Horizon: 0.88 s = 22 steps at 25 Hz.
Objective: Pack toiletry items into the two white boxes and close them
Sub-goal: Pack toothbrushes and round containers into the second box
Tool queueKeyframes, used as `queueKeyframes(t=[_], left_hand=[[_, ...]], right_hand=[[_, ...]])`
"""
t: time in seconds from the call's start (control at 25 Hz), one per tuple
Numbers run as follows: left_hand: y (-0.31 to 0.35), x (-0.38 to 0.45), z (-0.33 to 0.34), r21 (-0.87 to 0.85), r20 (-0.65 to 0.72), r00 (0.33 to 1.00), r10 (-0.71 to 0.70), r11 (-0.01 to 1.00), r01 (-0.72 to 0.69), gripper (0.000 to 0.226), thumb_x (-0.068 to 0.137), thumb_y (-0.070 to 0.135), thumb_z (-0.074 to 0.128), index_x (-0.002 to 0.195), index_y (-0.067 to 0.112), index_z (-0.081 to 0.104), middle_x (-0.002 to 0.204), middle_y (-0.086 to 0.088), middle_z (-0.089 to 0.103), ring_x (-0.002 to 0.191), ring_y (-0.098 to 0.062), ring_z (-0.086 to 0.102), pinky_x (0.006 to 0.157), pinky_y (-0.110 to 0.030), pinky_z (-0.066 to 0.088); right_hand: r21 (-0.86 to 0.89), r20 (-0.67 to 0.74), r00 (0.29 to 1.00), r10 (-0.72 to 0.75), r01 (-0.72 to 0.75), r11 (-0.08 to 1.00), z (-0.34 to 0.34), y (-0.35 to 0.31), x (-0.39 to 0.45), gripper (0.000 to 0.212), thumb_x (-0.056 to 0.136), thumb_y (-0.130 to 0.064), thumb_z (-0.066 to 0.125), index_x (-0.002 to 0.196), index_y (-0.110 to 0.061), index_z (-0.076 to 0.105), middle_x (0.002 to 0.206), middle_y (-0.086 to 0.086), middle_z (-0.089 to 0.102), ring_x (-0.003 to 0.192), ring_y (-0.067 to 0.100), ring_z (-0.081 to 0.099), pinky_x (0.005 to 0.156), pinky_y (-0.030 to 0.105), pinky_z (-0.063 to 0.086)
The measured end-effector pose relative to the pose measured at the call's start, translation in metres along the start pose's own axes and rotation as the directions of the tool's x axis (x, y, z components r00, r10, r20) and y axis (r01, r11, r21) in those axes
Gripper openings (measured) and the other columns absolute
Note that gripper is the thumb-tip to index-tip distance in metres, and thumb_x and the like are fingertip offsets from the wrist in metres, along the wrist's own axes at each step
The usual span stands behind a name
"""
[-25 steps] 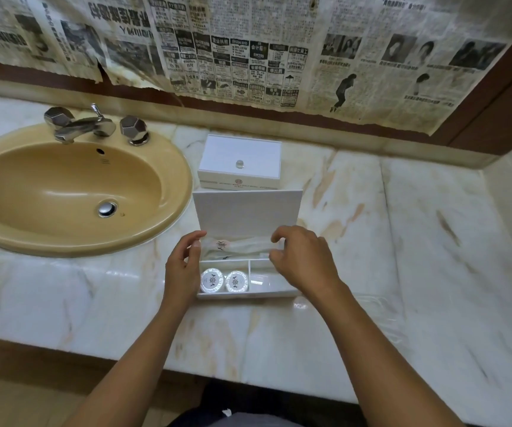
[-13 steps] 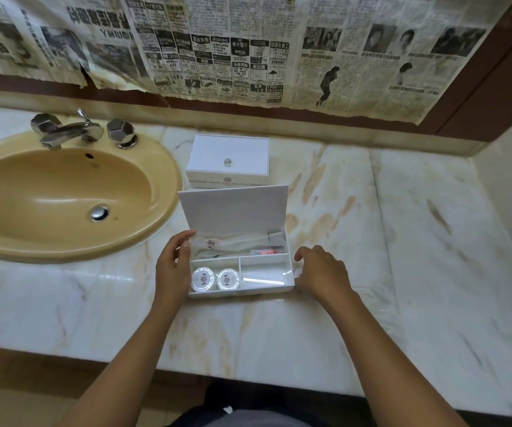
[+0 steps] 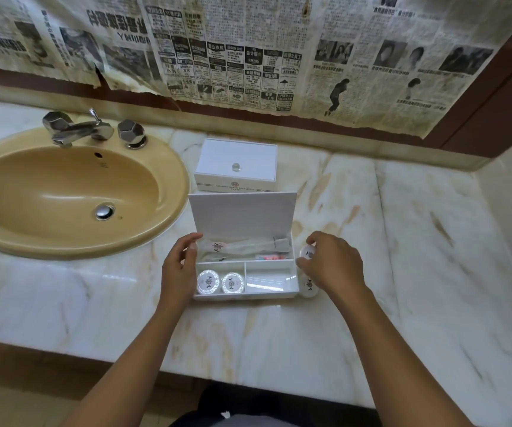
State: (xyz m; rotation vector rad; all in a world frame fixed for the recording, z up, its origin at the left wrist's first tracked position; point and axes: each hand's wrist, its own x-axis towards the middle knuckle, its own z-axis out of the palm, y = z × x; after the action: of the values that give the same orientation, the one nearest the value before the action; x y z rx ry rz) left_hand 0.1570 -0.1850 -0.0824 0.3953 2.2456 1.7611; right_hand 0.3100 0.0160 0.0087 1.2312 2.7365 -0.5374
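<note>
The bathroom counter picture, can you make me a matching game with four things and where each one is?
Things:
1. two round soaps
2. closed white box
3. right hand
4. left hand

Places:
A. behind the open box's raised lid
B. at the open box's left wall
C. front left compartment of the open box
D. outside the open box's right wall, on small round packets

Pairs: 1-C, 2-A, 3-D, 4-B
</note>
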Motion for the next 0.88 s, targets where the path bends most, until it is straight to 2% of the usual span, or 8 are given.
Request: queueKeyframes(t=[0.08,0.2,0.4,0.56,0.68,0.76,0.88], left_hand=[[0.0,0.0,0.0,-0.007,-0.006,1.0,-0.007,1.0,0.007,0.028,0.101,0.008,0.043,0.108,0.025,0.064,0.103,0.017,0.064,0.084,0.013,0.054,0.077,-0.003,0.039],[0.001,0.0,-0.001,-0.014,-0.014,1.0,-0.005,1.0,0.005,0.028,0.101,0.008,0.044,0.108,0.025,0.065,0.105,0.018,0.064,0.086,0.012,0.055,0.077,-0.004,0.04],[-0.001,0.001,-0.001,-0.03,-0.016,1.0,-0.007,1.0,0.006,0.034,0.101,0.008,0.044,0.103,0.036,0.064,0.108,0.019,0.065,0.091,0.004,0.059,0.077,-0.008,0.043],[-0.002,0.002,-0.001,-0.034,-0.005,1.0,-0.014,0.999,0.014,0.037,0.101,0.008,0.045,0.102,0.04,0.063,0.109,0.019,0.065,0.092,0.003,0.059,0.077,-0.008,0.042],[-0.002,0.002,-0.002,-0.044,-0.002,1.0,-0.021,0.999,0.021,0.036,0.101,0.009,0.045,0.102,0.04,0.063,0.11,0.018,0.065,0.091,0.003,0.059,0.077,-0.007,0.041],[-0.002,0.002,-0.003,-0.052,-0.002,1.0,-0.025,0.998,0.024,0.036,0.101,0.01,0.045,0.103,0.04,0.064,0.111,0.018,0.065,0.092,0.002,0.059,0.078,-0.009,0.043],[-0.001,0.001,-0.002,-0.058,-0.001,1.0,-0.028,0.998,0.028,0.034,0.101,0.01,0.045,0.104,0.037,0.065,0.111,0.017,0.065,0.092,-0.001,0.06,0.077,-0.009,0.044]], right_hand=[[0.048,-0.067,0.996,-0.061,0.065,0.997,-0.01,-0.019,-0.007,0.032,0.083,-0.037,0.065,0.11,-0.021,0.062,0.108,-0.002,0.067,0.101,0.023,0.059,0.087,0.034,0.046],[0.122,-0.055,0.977,-0.204,0.209,0.97,-0.004,-0.053,-0.018,0.036,0.082,-0.043,0.066,0.111,-0.023,0.063,0.108,-0.003,0.066,0.104,0.022,0.057,0.089,0.034,0.042],[-0.032,0.08,0.924,-0.375,0.378,0.925,0.036,-0.088,-0.027,0.038,0.082,-0.045,0.063,0.113,-0.023,0.064,0.112,0.002,0.056,0.111,0.023,0.05,0.093,0.037,0.034],[-0.165,0.158,0.911,-0.382,0.405,0.899,0.046,-0.098,-0.024,0.031,0.084,-0.04,0.062,0.108,-0.021,0.066,0.108,0.004,0.062,0.108,0.026,0.052,0.093,0.038,0.031],[-0.244,0.199,0.915,-0.35,0.392,0.887,0.051,-0.104,-0.019,0.019,0.085,-0.029,0.061,0.099,-0.017,0.064,0.102,0.006,0.066,0.102,0.028,0.057,0.095,0.039,0.03],[-0.277,0.227,0.911,-0.344,0.399,0.874,0.056,-0.108,-0.017,0.016,0.085,-0.021,0.059,0.101,-0.016,0.062,0.102,0.008,0.067,0.1,0.029,0.06,0.098,0.04,0.029],[-0.3,0.264,0.901,-0.345,0.416,0.858,0.059,-0.11,-0.014,0.022,0.087,-0.022,0.059,0.107,-0.015,0.06,0.107,0.009,0.065,0.103,0.029,0.059,0.104,0.042,0.027]])
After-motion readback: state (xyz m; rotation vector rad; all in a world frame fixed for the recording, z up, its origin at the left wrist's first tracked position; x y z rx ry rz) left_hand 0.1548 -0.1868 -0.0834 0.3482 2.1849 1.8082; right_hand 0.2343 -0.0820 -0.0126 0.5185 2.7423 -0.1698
